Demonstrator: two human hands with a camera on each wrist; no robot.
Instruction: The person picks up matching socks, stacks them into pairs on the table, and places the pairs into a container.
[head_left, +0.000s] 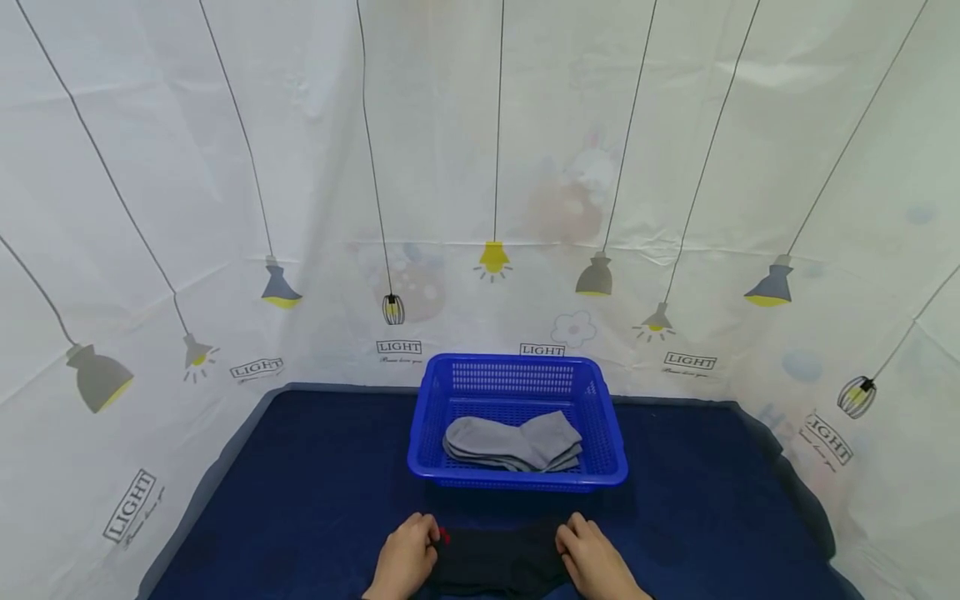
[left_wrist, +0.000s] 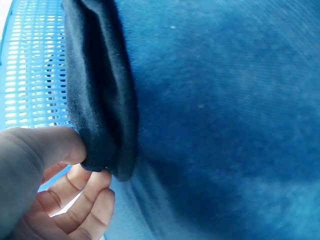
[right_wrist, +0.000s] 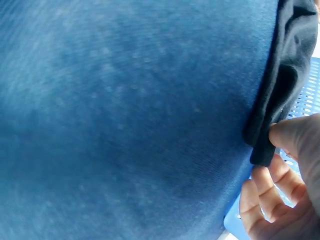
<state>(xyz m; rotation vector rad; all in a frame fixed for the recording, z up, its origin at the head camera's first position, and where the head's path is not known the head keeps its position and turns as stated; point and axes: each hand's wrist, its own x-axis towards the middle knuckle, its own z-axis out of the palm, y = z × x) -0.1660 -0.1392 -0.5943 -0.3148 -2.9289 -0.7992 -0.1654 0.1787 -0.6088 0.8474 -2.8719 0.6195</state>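
Observation:
A black sock (head_left: pixel 491 557) with a small red mark near its left end is stretched sideways above the dark blue cloth. My left hand (head_left: pixel 408 554) pinches its left end between thumb and fingers; the left wrist view shows the sock's (left_wrist: pixel 100 90) layered edges hanging from that grip. At the other end, my right hand (head_left: pixel 592 557) pinches the fabric too, and the right wrist view shows the folded sock (right_wrist: pixel 280 85) under the thumb. Beyond both hands, a stack of grey socks (head_left: pixel 513 442) lies flat in a blue plastic basket (head_left: pixel 517 481).
Dark blue cloth (head_left: pixel 322 475) covers the table under the basket and hands. A pale sheet (head_left: pixel 450 167) printed with hanging lamps stands around the table's back and sides.

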